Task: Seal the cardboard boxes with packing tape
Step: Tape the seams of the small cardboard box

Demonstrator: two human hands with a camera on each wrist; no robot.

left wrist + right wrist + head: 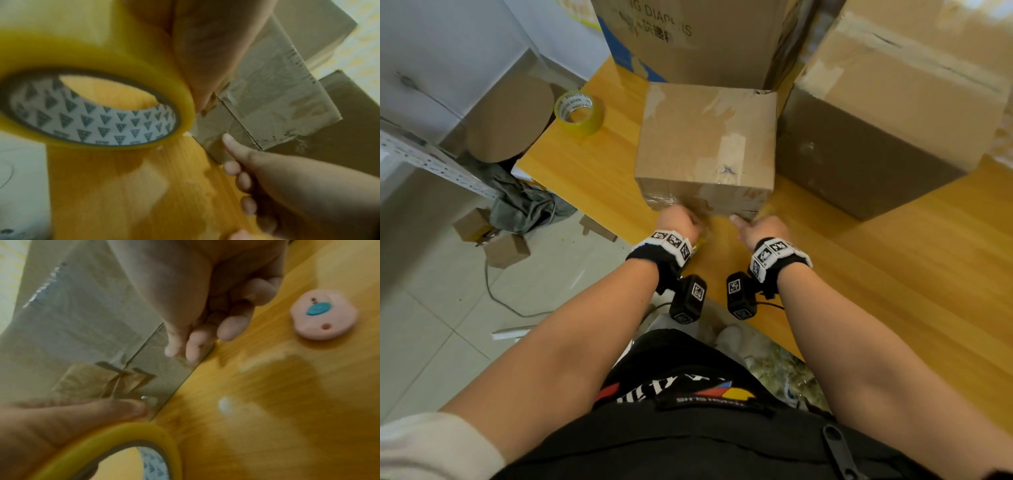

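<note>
Now L hand (677, 219) w/ tape roll (90, 91), R hand (758, 229) at small box (707, 144) near edge.

Black wristbands (654, 260) with checkered marker tags (both wrists), white sleeve (431, 445), black printed shirt (688, 411)

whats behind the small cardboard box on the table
Behind the small brown cardboard box stands a tall printed cardboard carton on the yellow wooden table; its base is hidden.

3 cardboard boxes (707, 144) on the table, 2 tape rolls (579, 113), 1 pink round gadget (324, 314), 2 hands (678, 221)
</note>
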